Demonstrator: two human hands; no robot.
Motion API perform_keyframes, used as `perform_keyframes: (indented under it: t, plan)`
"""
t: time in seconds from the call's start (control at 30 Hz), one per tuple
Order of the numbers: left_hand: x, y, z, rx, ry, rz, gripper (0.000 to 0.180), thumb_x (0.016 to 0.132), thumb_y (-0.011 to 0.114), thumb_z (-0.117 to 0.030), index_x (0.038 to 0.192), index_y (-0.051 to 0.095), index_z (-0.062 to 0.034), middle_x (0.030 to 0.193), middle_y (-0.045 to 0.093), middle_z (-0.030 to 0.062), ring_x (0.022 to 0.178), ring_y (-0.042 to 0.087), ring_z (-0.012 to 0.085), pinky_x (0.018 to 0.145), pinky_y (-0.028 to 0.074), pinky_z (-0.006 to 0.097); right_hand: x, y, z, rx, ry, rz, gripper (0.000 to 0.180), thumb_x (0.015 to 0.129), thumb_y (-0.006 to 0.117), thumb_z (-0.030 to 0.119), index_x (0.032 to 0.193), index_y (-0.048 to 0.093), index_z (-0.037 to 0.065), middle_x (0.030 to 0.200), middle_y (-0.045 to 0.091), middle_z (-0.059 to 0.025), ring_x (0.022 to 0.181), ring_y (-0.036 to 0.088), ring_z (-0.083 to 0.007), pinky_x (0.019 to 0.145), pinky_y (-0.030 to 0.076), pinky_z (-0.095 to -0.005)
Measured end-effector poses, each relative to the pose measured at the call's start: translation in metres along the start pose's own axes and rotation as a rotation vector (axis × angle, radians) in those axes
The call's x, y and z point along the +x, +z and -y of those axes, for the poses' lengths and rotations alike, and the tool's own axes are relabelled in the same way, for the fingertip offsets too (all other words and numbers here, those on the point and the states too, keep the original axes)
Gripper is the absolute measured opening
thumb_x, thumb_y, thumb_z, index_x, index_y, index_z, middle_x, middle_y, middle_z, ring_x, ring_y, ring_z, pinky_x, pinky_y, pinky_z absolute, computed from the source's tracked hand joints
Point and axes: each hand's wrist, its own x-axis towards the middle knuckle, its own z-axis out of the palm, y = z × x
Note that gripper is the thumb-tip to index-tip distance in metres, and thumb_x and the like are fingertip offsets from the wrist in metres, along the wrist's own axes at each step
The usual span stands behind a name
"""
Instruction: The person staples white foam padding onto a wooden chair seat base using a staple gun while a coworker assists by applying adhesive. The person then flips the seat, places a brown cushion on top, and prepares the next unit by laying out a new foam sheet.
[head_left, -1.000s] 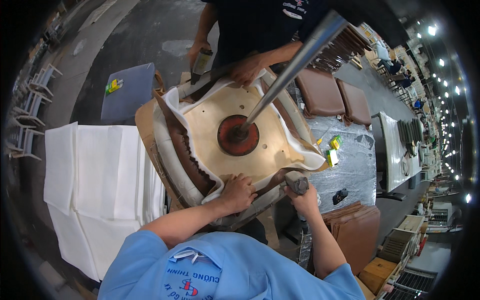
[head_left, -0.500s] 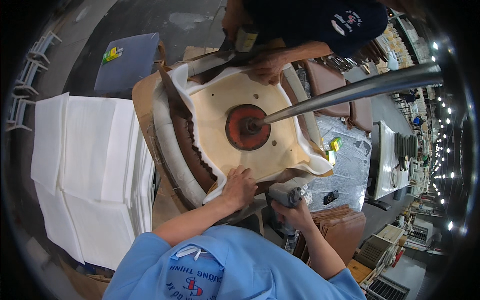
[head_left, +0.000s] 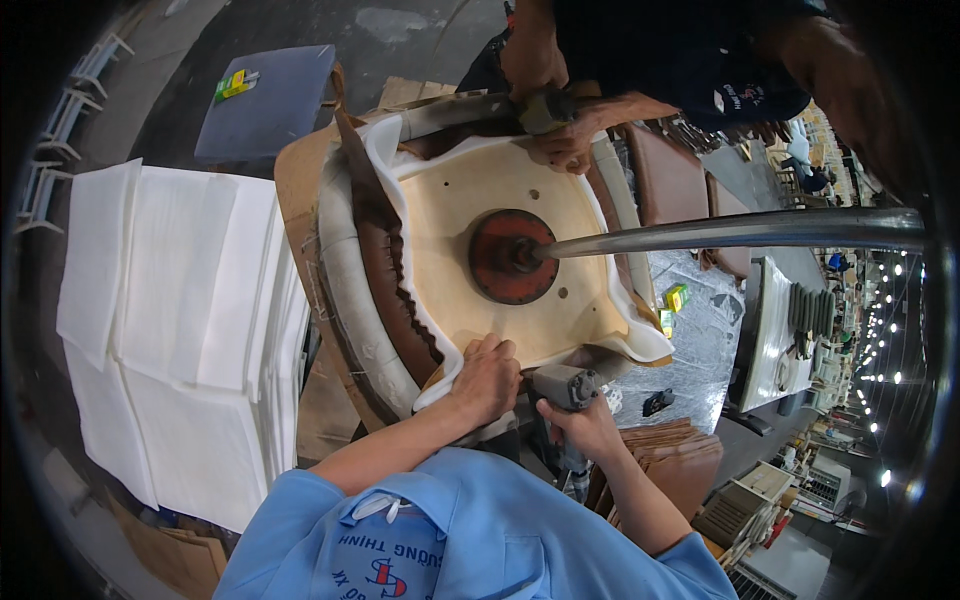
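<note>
A pale wooden seat board (head_left: pixel 440 240) lies before me, edged with white foam padding (head_left: pixel 385 170) and a brown leather cover (head_left: pixel 375 265). My left hand (head_left: pixel 487 382) is closed at the board's near edge, its curled fingers gripping the folded cover there; exactly what lies under the fingertips is hidden. In my right hand (head_left: pixel 590 428) is a grey staple gun (head_left: pixel 562 384), its head beside my left hand at the near edge. A red round plate (head_left: pixel 500 280) on a metal rod (head_left: pixel 720 236) presses on the board's middle.
Across from me a co-worker's hand (head_left: pixel 565 145) rests on the far edge, beside another staple gun (head_left: pixel 545 110). White foam sheets (head_left: pixel 180 270) are stacked at left. Brown leather pieces (head_left: pixel 665 450) lie at right, near a plastic-wrapped table (head_left: pixel 690 340). A blue-grey panel (head_left: pixel 265 105) stands far left.
My staple gun has come slightly left, closer to my left hand. The co-worker's staple gun has moved right, up to their other hand at the far edge. My view has shifted a little.
</note>
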Motion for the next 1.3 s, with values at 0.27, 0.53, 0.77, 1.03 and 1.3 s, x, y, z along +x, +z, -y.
perform_keyframes:
  t: [0.27, 0.53, 0.77, 1.03, 1.3]
  plan:
    - [0.0, -0.001, 0.003, 0.022, 0.038, 0.021, 0.013, 0.089, 0.08, -0.018, 0.086, 0.079, -0.0052, 0.109, 0.066, 0.0127, 0.116, 0.058, 0.0342, 0.1, 0.046, 0.048, 0.004, 0.008, -0.003, -0.043, 0.015, -0.037, 0.026, 0.101, 0.083, 0.024, 0.096, 0.073, 0.0, 0.067, 0.068, -0.0029, 0.055, 0.066, -0.0156, 0.055, 0.051, -0.0349]
    - [-0.003, -0.013, -0.004, 0.183, 0.032, 0.077, 0.015, 0.086, 0.082, -0.021, 0.091, 0.083, -0.0068, 0.109, 0.067, 0.0118, 0.117, 0.058, 0.0338, 0.099, 0.046, 0.049, 0.004, 0.011, 0.003, -0.011, 0.04, -0.072, 0.027, 0.099, 0.084, 0.025, 0.098, 0.076, -0.001, 0.066, 0.068, -0.0039, 0.055, 0.065, -0.0143, 0.054, 0.051, -0.035]
    - [-0.007, -0.003, 0.001, -0.019, 0.021, -0.082, 0.011, 0.081, 0.084, -0.014, 0.084, 0.076, -0.0074, 0.108, 0.065, 0.0119, 0.114, 0.057, 0.0343, 0.099, 0.044, 0.049, 0.003, 0.006, -0.005, 0.071, -0.005, -0.056, 0.026, 0.098, 0.084, 0.023, 0.094, 0.074, 0.0, 0.066, 0.067, -0.003, 0.056, 0.065, -0.0135, 0.053, 0.05, -0.0336]
    - [-0.007, 0.002, 0.002, -0.009, -0.006, -0.072, 0.011, 0.082, 0.084, -0.014, 0.085, 0.077, -0.007, 0.11, 0.065, 0.0119, 0.115, 0.056, 0.0337, 0.101, 0.043, 0.049, 0.001, 0.008, -0.005, 0.065, -0.044, -0.033, 0.024, 0.099, 0.082, 0.023, 0.092, 0.073, 0.001, 0.064, 0.065, -0.0018, 0.056, 0.064, -0.0125, 0.053, 0.049, -0.0328]
    - [-0.004, -0.001, -0.004, 0.031, -0.036, -0.029, 0.009, 0.08, 0.082, -0.013, 0.083, 0.076, -0.0066, 0.111, 0.064, 0.0139, 0.116, 0.056, 0.0352, 0.101, 0.043, 0.05, 0.003, 0.014, -0.001, 0.034, 0.021, -0.052, 0.025, 0.099, 0.083, 0.024, 0.103, 0.076, 0.001, 0.069, 0.068, -0.0036, 0.057, 0.066, -0.0124, 0.055, 0.051, -0.0324]
